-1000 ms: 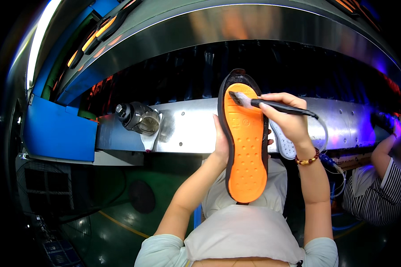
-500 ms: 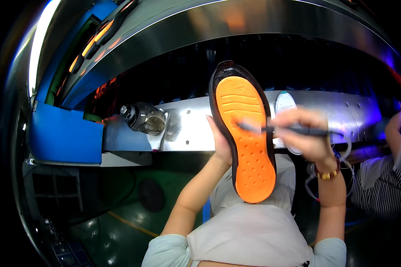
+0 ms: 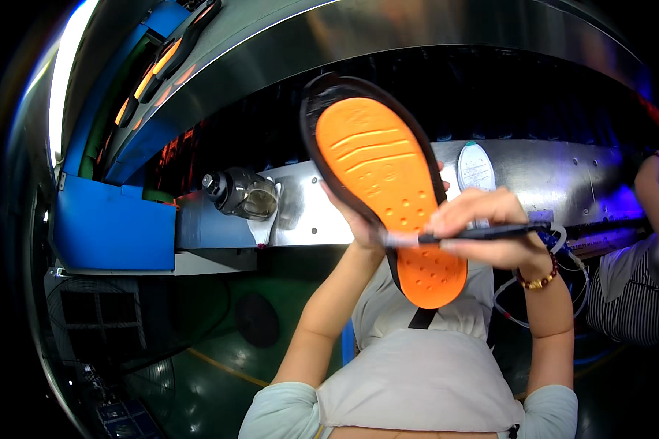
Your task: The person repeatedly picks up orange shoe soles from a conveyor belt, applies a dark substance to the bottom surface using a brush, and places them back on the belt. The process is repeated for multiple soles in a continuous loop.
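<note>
My left hand [image 3: 353, 218] is closed around a black shoe sole [image 3: 311, 124] with an orange inner surface, gripping it from beneath and along its left edge. The sole is held up over the bench edge, its toe slanting to the far left and its heel toward me. Between the fingers of my right hand [image 3: 490, 227] is a dark-handled brush [image 3: 483, 233]. Its pale, motion-blurred tip reaches the left edge of the sole, a little above the heel. Ridges and small dimples mark the orange surface.
A metal bench [image 3: 300, 197] crosses in front of me, bearing a dark bottle [image 3: 252, 196] on a white cloth and a white sole-shaped piece [image 3: 476, 170]. More black-and-orange soles [image 3: 154, 69] lie at the far left, above a blue panel [image 3: 113, 223]. A person's arm [image 3: 648, 190] is at the right.
The sole has turned, its toe swinging left and upward. The brush has gone from the middle of the orange surface toward me, to the left edge near the heel.
</note>
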A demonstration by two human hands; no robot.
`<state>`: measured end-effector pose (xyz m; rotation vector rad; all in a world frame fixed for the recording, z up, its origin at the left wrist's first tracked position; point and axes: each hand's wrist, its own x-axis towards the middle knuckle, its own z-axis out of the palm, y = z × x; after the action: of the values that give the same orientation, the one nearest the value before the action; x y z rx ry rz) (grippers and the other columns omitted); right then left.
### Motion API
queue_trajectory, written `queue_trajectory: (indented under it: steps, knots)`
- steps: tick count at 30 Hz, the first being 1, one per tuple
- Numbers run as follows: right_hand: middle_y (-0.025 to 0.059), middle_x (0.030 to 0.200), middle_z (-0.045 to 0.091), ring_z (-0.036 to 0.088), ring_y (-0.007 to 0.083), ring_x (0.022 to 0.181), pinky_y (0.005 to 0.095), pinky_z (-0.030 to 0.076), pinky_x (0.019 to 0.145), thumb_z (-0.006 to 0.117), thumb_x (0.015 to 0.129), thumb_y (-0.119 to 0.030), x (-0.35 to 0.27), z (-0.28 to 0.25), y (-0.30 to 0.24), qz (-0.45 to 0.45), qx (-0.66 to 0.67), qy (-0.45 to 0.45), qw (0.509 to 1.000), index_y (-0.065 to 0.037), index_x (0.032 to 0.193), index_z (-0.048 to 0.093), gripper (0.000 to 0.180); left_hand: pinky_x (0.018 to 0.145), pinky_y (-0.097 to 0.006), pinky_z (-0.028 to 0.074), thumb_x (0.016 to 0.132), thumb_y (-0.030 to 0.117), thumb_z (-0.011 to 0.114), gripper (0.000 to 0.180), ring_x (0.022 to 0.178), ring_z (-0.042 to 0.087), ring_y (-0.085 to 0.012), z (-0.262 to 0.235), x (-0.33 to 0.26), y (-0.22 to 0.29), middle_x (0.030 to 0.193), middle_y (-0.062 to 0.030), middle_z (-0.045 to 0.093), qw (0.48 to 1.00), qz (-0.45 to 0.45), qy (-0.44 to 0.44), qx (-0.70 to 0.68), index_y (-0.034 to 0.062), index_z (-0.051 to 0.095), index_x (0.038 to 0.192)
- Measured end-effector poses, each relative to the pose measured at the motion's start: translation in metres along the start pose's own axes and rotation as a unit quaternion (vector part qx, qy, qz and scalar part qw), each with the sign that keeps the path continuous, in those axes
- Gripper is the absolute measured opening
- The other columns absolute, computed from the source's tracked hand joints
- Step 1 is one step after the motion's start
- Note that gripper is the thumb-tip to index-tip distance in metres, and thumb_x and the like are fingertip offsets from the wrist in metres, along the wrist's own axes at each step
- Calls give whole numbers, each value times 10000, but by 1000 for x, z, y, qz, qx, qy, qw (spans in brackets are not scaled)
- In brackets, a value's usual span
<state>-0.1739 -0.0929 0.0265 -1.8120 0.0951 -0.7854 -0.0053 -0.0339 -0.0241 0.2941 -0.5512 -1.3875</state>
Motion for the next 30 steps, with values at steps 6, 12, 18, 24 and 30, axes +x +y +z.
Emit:
queue_trajectory:
  steps: [6, 12, 18, 24, 30]
  knots:
    - [70, 840, 651, 586, 177, 846, 280, 440, 767, 681, 653, -9, -6, -5, 3, 70, -15, 84, 994, -49, 811, 662, 164, 909, -467, 373, 622, 805, 371, 1011, 1107, 416, -386, -9, 18, 10, 1296, -238, 312, 995, 68, -44, -62, 99, 228, 1332]
    - [37, 854, 661, 537, 144, 872, 281, 396, 790, 718, 629, -50, -23, -11, -8, 42, 43, -20, 998, -80, 809, 673, 188, 977, -490, 284, 597, 786, 453, 1044, 1159, 351, -391, -15, 21, 27, 1335, -235, 248, 990, 112, -67, -62, 102, 202, 1344]
    - [36, 841, 665, 526, 137, 795, 248, 410, 752, 720, 625, -36, -30, -8, -8, 39, -54, -49, 997, -80, 832, 680, 216, 978, -482, 293, 596, 786, 454, 1045, 1165, 354, -374, -12, 26, 29, 1347, -217, 230, 991, 107, -78, -29, 106, 194, 1345]
    - [73, 830, 659, 538, 129, 815, 257, 438, 730, 685, 638, 13, -37, -16, 1, 170, 55, 105, 978, -51, 809, 672, 183, 967, -486, 315, 614, 784, 435, 1025, 1173, 348, -383, -2, 28, 31, 1338, -225, 239, 994, 97, -36, -26, 106, 194, 1343]
    - [108, 854, 655, 544, 195, 906, 300, 429, 806, 698, 606, 20, -39, -24, 14, 35, 212, -41, 976, -18, 828, 666, 227, 952, -468, 343, 625, 801, 372, 1027, 1159, 368, -382, 3, 29, 35, 1315, -233, 275, 990, 60, -128, -11, 68, 216, 1328]
